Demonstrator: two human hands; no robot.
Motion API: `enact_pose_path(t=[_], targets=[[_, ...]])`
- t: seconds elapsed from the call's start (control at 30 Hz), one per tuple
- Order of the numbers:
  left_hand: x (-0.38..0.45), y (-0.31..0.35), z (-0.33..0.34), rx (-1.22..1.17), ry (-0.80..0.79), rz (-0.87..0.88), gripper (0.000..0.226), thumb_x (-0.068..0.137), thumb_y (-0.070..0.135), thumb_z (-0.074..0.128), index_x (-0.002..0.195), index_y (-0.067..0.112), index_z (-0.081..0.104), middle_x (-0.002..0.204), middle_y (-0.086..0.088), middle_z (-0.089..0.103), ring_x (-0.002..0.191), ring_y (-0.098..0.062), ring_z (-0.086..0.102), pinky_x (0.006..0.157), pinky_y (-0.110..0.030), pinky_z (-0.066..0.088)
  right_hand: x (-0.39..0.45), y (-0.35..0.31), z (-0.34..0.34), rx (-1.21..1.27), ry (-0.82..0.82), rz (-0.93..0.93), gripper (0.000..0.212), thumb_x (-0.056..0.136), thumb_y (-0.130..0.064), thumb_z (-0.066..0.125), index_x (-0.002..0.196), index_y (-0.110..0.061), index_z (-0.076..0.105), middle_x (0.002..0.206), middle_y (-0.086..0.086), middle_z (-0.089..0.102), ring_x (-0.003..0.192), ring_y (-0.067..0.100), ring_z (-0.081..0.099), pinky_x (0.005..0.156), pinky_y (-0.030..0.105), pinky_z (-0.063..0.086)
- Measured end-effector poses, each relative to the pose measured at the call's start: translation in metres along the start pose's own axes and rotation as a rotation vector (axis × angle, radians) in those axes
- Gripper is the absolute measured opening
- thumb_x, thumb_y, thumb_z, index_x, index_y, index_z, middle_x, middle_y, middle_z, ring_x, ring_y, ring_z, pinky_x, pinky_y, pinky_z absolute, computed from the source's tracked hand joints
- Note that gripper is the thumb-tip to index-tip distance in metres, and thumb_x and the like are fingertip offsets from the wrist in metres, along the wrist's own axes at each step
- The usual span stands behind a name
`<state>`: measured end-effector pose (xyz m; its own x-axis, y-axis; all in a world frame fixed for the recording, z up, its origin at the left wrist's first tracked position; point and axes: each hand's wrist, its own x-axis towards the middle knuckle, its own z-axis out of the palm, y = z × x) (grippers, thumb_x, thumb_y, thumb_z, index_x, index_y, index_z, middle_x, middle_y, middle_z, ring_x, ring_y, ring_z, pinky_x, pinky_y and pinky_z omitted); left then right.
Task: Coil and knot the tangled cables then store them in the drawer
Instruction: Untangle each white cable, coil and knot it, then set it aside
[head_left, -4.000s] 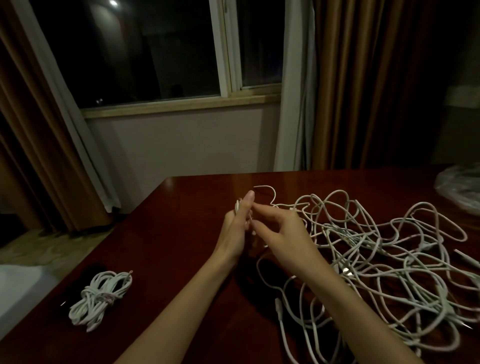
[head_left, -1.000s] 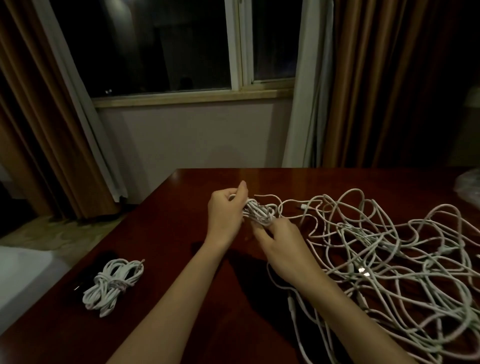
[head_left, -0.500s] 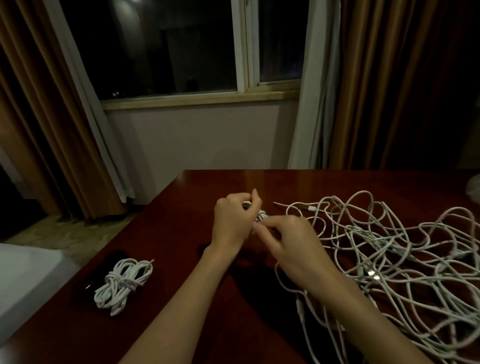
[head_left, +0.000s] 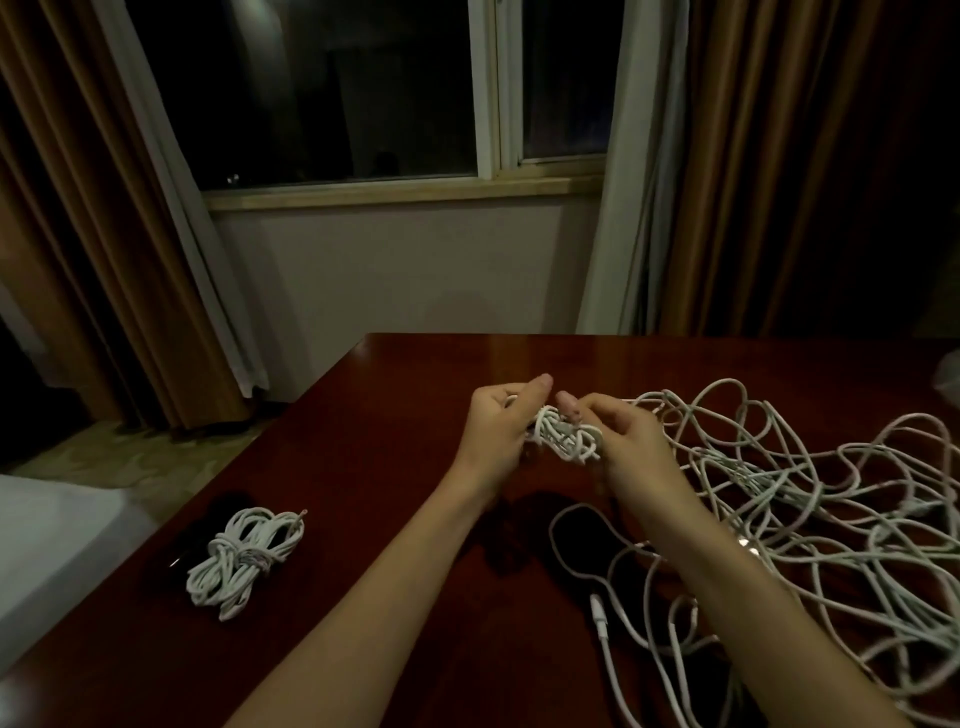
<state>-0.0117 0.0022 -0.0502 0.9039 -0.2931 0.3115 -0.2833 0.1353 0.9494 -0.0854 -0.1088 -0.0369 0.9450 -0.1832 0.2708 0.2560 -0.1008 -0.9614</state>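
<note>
Above the surface at centre, the left hand grips one end of a small coil while the right hand pinches its other end, likely cinching the knot. Tangled cables sprawl at three o'clock; a knotted bundle waits at eight o'clock.

Quick count: two cable bundles so far, one tied bundle lying on the worktop and a second bundle held up between two hands, left hand and right hand. One big tangled pile of cables; can't tell how many are in it.
</note>
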Motion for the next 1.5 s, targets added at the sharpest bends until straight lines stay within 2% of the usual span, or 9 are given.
enact_pose_path(t=[0.1, 0.2, 0.47, 0.7, 0.87, 0.97, 1.2, 1.4, 1.5], targets=[[0.0, 0.004, 0.004, -0.085, 0.122, -0.062, 0.043, 0.098, 0.018, 0.053, 0.056, 0.007, 0.049, 0.045, 0.0, 0.05, 0.037, -0.007, 0.044, 0.04, -0.017, 0.034, -0.001, 0.013, 0.01, -0.23, 0.052, -0.091, 0.024, 0.098, -0.019, 0.051, 0.082, -0.019, 0.069, 0.075, -0.007, 0.069, 0.066, 0.003, 0.061, 0.062, 0.019, 0.047], [-0.001, 0.002, 0.004, -0.045, 0.2, -0.058, 0.049, 0.098, 0.015, 0.051, 0.051, 0.01, 0.042, 0.04, 0.003, 0.043, 0.033, -0.006, 0.037, 0.037, -0.016, 0.03, -0.004, 0.022, 0.019, -0.525, 0.009, -0.076, 0.026, 0.101, -0.022, 0.043, 0.091, -0.013, 0.067, 0.071, -0.003, 0.062, 0.059, 0.011, 0.054, 0.055, 0.024, 0.04], [0.002, -0.009, -0.011, 0.388, 0.288, 0.236, 0.053, 0.095, 0.013, 0.056, 0.044, 0.009, 0.041, 0.041, -0.001, 0.038, 0.042, -0.011, 0.033, 0.046, -0.029, 0.026, -0.018, 0.011, 0.031, -0.721, -0.213, -0.159, 0.043, 0.102, -0.027, 0.04, 0.059, -0.022, 0.043, 0.056, -0.006, 0.045, 0.051, 0.009, 0.043, 0.051, 0.023, 0.031], [0.003, -0.019, -0.02, 0.567, 0.118, 0.323, 0.048, 0.095, 0.018, 0.056, 0.047, 0.022, 0.052, 0.042, 0.008, 0.048, 0.04, -0.008, 0.044, 0.045, -0.023, 0.032, -0.01, 0.001, 0.01, -0.631, -0.069, -0.276, 0.034, 0.097, -0.032, 0.053, 0.064, -0.031, 0.059, 0.054, -0.005, 0.057, 0.053, 0.009, 0.055, 0.052, 0.022, 0.043], [0.003, -0.014, -0.012, 0.402, -0.037, 0.258, 0.049, 0.09, 0.028, 0.056, 0.059, -0.009, 0.057, 0.049, -0.02, 0.051, 0.049, -0.016, 0.044, 0.049, -0.03, 0.032, 0.0, 0.0, -0.009, -0.395, 0.056, -0.224, 0.023, 0.088, -0.033, 0.066, 0.073, -0.016, 0.07, 0.063, -0.005, 0.065, 0.059, 0.002, 0.06, 0.055, 0.012, 0.043], [0.002, -0.007, -0.004, 0.21, -0.058, 0.19, 0.055, 0.083, 0.031, 0.054, 0.061, -0.019, 0.054, 0.052, -0.024, 0.051, 0.053, -0.02, 0.044, 0.059, -0.018, 0.042, 0.004, 0.004, -0.013, -0.212, 0.072, -0.138, 0.027, 0.086, -0.033, 0.068, 0.07, -0.011, 0.066, 0.057, -0.003, 0.059, 0.054, 0.003, 0.054, 0.053, 0.012, 0.04], [0.0, -0.002, 0.003, -0.063, 0.172, -0.04, 0.048, 0.098, 0.016, 0.051, 0.051, 0.008, 0.048, 0.046, -0.003, 0.048, 0.039, -0.013, 0.042, 0.043, -0.022, 0.033, -0.003, 0.016, 0.007, -0.284, -0.01, -0.077, 0.023, 0.098, -0.024, 0.051, 0.082, -0.02, 0.067, 0.065, -0.005, 0.061, 0.057, 0.007, 0.053, 0.055, 0.022, 0.04], [-0.001, 0.002, 0.004, 0.016, 0.26, -0.009, 0.052, 0.097, 0.013, 0.051, 0.047, 0.013, 0.039, 0.04, 0.006, 0.041, 0.037, -0.005, 0.036, 0.043, -0.02, 0.034, -0.007, 0.023, 0.021, -0.542, -0.119, -0.006, 0.033, 0.102, -0.024, 0.038, 0.071, -0.018, 0.049, 0.062, -0.002, 0.049, 0.054, 0.014, 0.045, 0.057, 0.032, 0.035], [0.0, 0.0, -0.003, 0.186, 0.287, 0.108, 0.054, 0.097, 0.012, 0.052, 0.045, 0.017, 0.037, 0.041, 0.006, 0.038, 0.039, -0.009, 0.033, 0.046, -0.027, 0.029, -0.014, 0.02, 0.029, -0.537, -0.221, -0.07, 0.034, 0.103, -0.022, 0.038, 0.075, -0.016, 0.057, 0.066, -0.003, 0.054, 0.061, 0.014, 0.053, 0.061, 0.029, 0.039]])
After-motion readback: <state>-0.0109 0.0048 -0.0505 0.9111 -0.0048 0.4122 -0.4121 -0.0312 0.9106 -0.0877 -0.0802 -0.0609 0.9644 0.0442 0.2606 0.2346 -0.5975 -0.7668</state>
